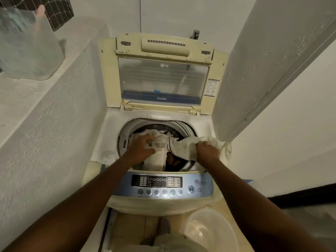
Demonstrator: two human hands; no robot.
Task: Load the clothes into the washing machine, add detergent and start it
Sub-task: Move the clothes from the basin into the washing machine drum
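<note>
A cream top-loading washing machine stands in front of me with its lid raised upright. A white cloth lies half inside the drum and drapes over the drum's right rim. My left hand grips the bunched part of the cloth inside the drum. On the right rim, my right hand holds the draped end. Dark clothes show beneath the cloth. The blue control panel with its buttons sits at the near edge.
A low white wall hems the machine on the left, with a clear plastic bag on its ledge. A white wall panel stands close on the right. A clear plastic basin sits on the floor at the lower right.
</note>
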